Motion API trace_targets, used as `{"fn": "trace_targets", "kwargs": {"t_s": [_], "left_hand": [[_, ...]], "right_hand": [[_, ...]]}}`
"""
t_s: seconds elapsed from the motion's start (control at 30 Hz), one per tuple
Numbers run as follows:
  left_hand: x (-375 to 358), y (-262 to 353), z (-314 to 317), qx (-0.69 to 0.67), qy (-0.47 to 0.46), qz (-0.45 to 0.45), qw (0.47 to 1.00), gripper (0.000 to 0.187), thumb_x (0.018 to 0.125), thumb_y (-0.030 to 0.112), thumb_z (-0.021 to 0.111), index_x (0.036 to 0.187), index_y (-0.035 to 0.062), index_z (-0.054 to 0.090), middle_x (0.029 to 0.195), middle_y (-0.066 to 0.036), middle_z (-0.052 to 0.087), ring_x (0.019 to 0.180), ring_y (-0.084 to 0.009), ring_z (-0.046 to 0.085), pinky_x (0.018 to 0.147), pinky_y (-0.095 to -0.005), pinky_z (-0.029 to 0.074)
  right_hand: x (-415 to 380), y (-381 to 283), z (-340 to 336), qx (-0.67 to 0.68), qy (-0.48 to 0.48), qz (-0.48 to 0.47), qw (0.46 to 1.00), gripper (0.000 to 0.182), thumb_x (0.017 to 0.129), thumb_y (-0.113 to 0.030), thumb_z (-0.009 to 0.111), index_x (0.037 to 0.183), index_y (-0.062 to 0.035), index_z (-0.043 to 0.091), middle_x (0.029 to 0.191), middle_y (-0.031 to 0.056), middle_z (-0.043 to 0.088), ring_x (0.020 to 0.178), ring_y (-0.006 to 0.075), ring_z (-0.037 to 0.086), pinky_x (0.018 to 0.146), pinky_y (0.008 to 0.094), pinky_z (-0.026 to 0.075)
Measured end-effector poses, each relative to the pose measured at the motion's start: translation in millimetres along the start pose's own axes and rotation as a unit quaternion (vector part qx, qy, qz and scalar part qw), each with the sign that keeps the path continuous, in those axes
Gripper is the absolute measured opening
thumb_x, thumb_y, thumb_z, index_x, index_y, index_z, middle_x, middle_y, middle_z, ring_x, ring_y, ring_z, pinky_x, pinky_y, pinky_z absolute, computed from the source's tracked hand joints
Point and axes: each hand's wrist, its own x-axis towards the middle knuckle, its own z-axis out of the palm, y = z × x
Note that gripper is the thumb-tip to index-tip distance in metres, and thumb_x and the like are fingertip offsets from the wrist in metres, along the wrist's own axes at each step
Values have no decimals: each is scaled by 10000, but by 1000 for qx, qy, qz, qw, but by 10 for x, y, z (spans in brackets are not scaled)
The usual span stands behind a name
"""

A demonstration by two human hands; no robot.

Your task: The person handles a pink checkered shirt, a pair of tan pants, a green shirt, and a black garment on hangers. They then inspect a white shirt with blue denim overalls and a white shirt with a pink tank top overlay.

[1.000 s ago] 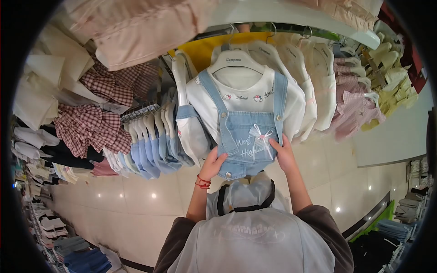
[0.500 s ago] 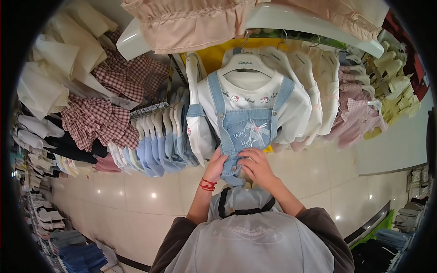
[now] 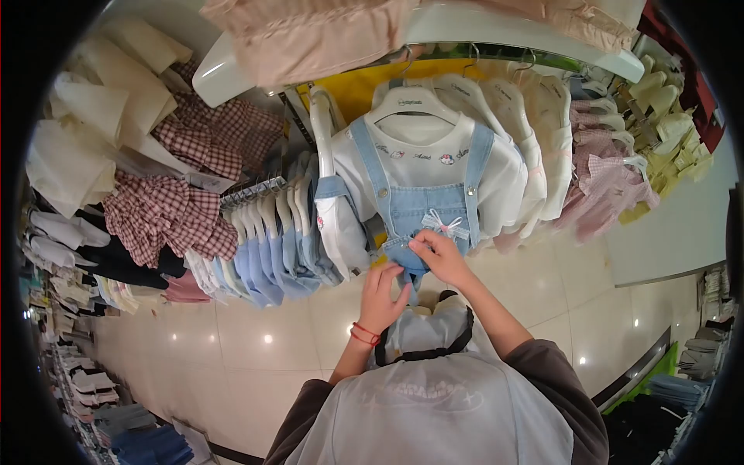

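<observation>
Light blue denim overalls (image 3: 422, 203) with a white bow hang in front of me over a white short-sleeved shirt (image 3: 418, 147) printed with small figures and lettering. Both are on a white hanger (image 3: 411, 105). My right hand (image 3: 440, 257) pinches the denim below the bow, and its fingers cover part of the front. At the lower left edge of the overalls is my left hand (image 3: 380, 301), thumb apart from the fingers, fingertips right at the denim. A red bracelet (image 3: 364, 333) circles the left wrist.
White shirts (image 3: 533, 167) and pink checked clothes (image 3: 608, 190) hang to the right. Blue garments (image 3: 267, 267) and red checked ones (image 3: 163, 213) hang to the left. A white shelf edge (image 3: 496, 29) with peach clothing runs above. Shiny floor tiles (image 3: 271, 372) lie below.
My left hand has come off the overalls' side and dropped slightly lower, fingers spreading. My right hand has moved up along the denim, its lower part now bunched upward.
</observation>
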Motion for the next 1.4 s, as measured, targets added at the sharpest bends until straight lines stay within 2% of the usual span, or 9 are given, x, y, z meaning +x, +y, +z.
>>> {"fn": "trace_targets", "kwargs": {"t_s": [0.17, 0.27, 0.37, 0.5, 0.7, 0.77, 0.9, 1.1, 1.4], "left_hand": [[-50, -325, 250, -204, 16, -145, 968, 571, 666, 176, 739, 1106, -15, 430, 1067, -157, 498, 1036, -296, 473, 938, -376, 337], [136, -288, 97, -257, -125, -102, 953, 543, 689, 202, 732, 1101, -7, 446, 1092, -134, 491, 1038, -235, 470, 903, -354, 362], [234, -269, 31, -217, -244, -79, 942, 406, 743, 177, 689, 1045, 11, 474, 1014, -101, 516, 959, -174, 487, 834, -311, 389], [156, -158, 225, -311, -169, -105, 929, 171, 805, 103, 599, 883, 7, 480, 795, -67, 508, 776, -182, 504, 719, -259, 407], [-34, -321, 307, -365, -74, -236, 897, 95, 881, 51, 478, 850, 59, 388, 755, 27, 388, 675, -53, 363, 607, -186, 322], [-57, -368, 334, -381, -16, -228, 896, 96, 892, 66, 467, 856, 69, 378, 750, 40, 367, 659, -38, 335, 581, -179, 302], [-117, -348, 439, -389, 19, -262, 883, 97, 884, 87, 494, 880, 49, 405, 717, 25, 369, 650, -46, 351, 581, -189, 326], [-40, -183, 417, -397, -64, -241, 884, 117, 874, 127, 532, 837, 54, 448, 708, 37, 415, 640, -34, 376, 556, -187, 329], [-33, -145, 416, -360, -47, -232, 902, 145, 890, 147, 512, 828, 44, 432, 698, 19, 403, 636, -53, 367, 570, -204, 345]], "right_hand": [[47, 115, -30, 205, -28, 47, 977, 174, 883, -207, 526, 802, -54, 542, 727, -29, 519, 634, 53, 442, 552, 218, 355], [22, -9, -114, 379, -10, 128, 916, 163, 894, -216, 512, 861, -59, 541, 780, -17, 554, 691, 63, 508, 624, 222, 420], [22, -30, -247, 491, -5, 163, 856, 161, 896, -211, 504, 929, -56, 534, 847, 24, 587, 763, 108, 574, 707, 251, 475], [0, -61, -308, 519, 29, 173, 837, 155, 897, -198, 497, 959, -60, 535, 859, 27, 585, 780, 128, 585, 720, 278, 491], [-161, 222, -359, 297, 118, -3, 948, 116, 866, -123, 541, 959, -60, 569, 867, 16, 577, 778, 124, 553, 721, 264, 444], [-270, 279, -476, 179, -11, -61, 982, 124, 846, -103, 566, 960, -56, 575, 845, 5, 564, 761, 113, 532, 712, 258, 425], [-458, 357, -300, -8, -146, -45, 988, 170, 819, -123, 609, 949, -32, 548, 800, 4, 537, 722, 93, 507, 671, 244, 419], [-498, 508, 145, 93, -15, 107, 990, 228, 806, -140, 622, 923, -30, 459, 757, 34, 525, 710, 107, 535, 634, 249, 448], [-493, 478, -18, -213, -119, -134, 960, 270, 709, -150, 660, 899, -27, 513, 817, 110, 512, 682, 277, 524, 612, 359, 445]]}}
